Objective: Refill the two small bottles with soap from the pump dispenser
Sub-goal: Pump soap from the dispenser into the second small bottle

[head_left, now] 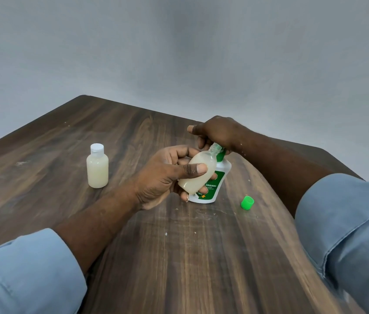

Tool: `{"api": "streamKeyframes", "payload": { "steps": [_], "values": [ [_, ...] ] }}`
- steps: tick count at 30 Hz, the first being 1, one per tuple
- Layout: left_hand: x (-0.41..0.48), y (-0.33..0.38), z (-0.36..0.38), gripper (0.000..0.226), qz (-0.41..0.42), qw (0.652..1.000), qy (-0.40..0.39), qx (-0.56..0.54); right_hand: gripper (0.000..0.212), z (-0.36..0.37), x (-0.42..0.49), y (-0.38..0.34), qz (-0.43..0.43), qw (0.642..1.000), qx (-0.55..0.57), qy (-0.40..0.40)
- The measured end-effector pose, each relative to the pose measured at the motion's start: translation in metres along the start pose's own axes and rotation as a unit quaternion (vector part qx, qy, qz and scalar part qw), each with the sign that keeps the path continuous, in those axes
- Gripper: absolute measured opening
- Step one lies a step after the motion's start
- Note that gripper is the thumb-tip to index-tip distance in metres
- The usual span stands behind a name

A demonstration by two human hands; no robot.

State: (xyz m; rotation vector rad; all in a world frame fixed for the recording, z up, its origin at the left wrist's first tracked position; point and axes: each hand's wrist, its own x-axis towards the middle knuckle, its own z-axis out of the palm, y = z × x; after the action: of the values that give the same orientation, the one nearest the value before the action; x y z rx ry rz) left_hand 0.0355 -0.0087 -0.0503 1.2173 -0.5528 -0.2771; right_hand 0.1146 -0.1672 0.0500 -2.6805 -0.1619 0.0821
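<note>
The uncapped translucent small bottle (pixel 198 172), tilted at table centre, is grasped by the left hand (pixel 167 175) in front of the white-and-green plastic pump dispenser (pixel 224 167), whose head the right hand (pixel 215 132) grips; the white-capped small bottle (pixel 97 168) stands at 9 o'clock and the loose green cap (pixel 247 202) lies at 4 o'clock on the brown wooden table (pixel 179 257).

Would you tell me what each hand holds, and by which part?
Left hand grips the uncapped small translucent bottle round its body; right hand grips the white-and-green plastic pump dispenser by its pump head.
</note>
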Motion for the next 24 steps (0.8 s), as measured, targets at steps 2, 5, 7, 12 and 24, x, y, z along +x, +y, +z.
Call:
{"api": "streamKeyframes", "payload": {
  "steps": [2, 5, 7, 12, 24],
  "values": [
    [-0.0002, -0.0002, -0.0001, 0.041, 0.002, 1.0, 0.004, -0.003, 0.052, -0.0026, 0.001, -0.002, -0.003, 1.0, -0.014, 0.007],
    [0.0001, 0.0008, -0.0003, 0.039, 0.005, 1.0, 0.006, -0.001, 0.054, -0.0021, 0.0043, -0.0023, -0.014, 1.0, -0.024, 0.014],
    [0.0001, 0.0003, -0.0009, 0.04, 0.003, 1.0, 0.005, 0.003, 0.054, 0.0012, 0.0053, -0.0005, -0.008, 1.0, -0.005, 0.001],
    [0.0003, -0.0005, 0.0, 0.04, 0.001, 1.0, 0.001, 0.003, 0.054, 0.0031, 0.0046, 0.0035, -0.005, 1.0, 0.029, -0.001],
    [-0.0001, 0.0008, -0.0013, 0.044, 0.002, 1.0, 0.003, 0.001, 0.053, -0.0011, 0.0043, -0.0007, -0.015, 1.0, -0.011, 0.007]
  ]
}}
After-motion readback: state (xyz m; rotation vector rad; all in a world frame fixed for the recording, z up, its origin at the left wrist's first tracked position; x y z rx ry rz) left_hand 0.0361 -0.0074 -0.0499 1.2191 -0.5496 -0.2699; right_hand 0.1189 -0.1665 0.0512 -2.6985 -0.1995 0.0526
